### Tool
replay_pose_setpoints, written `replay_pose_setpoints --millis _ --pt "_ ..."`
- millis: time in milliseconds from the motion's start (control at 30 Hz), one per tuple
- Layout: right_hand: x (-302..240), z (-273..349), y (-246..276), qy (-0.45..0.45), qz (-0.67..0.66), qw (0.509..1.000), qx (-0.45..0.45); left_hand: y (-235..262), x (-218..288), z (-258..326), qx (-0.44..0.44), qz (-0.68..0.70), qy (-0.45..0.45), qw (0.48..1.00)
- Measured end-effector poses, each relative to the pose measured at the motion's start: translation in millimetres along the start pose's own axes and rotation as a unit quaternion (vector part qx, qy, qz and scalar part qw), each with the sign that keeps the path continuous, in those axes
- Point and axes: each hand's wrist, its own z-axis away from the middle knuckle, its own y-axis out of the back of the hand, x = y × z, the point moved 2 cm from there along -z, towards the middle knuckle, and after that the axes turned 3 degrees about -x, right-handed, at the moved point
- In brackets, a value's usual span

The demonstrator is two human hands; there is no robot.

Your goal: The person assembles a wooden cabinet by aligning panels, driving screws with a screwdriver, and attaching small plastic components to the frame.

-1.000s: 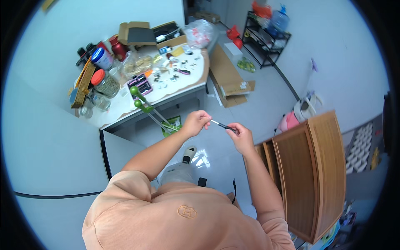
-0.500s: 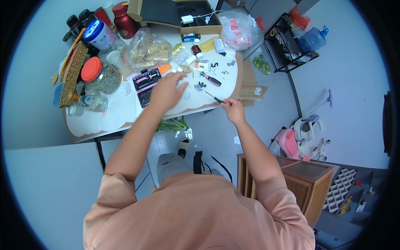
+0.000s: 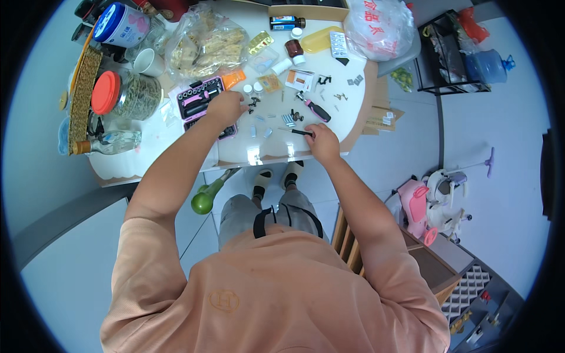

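My right hand [image 3: 323, 142] is closed on a slim black-handled screwdriver [image 3: 301, 132] near the table's front edge, its thin shaft pointing left. Over the right side of a pink and black socket tool case [image 3: 197, 101], my left hand [image 3: 225, 109] reaches out with fingers slightly apart. Its fingertips are right beside a small black metal part [image 3: 253, 103]; no gap or contact can be made out for certain. A pink and black ratchet driver [image 3: 316, 110] lies beyond the right hand. Between the hands are small black fittings [image 3: 296, 116] and silver pins [image 3: 288, 120].
Along the left stand a red-lidded jar [image 3: 138, 97], a woven tray [image 3: 86, 88] and a corked glass bottle [image 3: 118, 143]. Farther back lie a bag of dried food [image 3: 209, 47], a brown bottle [image 3: 294, 50] and a white plastic bag [image 3: 379, 29]. A wooden cabinet [image 3: 432, 267] stands at my lower right.
My left hand has come down from spread above the table to the small black part by the tool case. The right hand still holds the screwdriver, now turned flatter. My view has shifted nearer the table.
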Motion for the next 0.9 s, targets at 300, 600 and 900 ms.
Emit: replay_pose_setpoints --millis 300,600,900 --pt "-6 -16 14 0.082 -0.143 0.985 0.040 -12 7 -9 -0.038 -0.031 0.042 0.998" --pt "-37 -89 8 0.242 0.154 0.958 0.015 -7 1 -13 -0.017 -0.039 0.069 0.997" --pt "-48 -101 -18 0.244 0.223 0.944 0.003 20 -24 16 0.004 0.252 0.089 0.964"
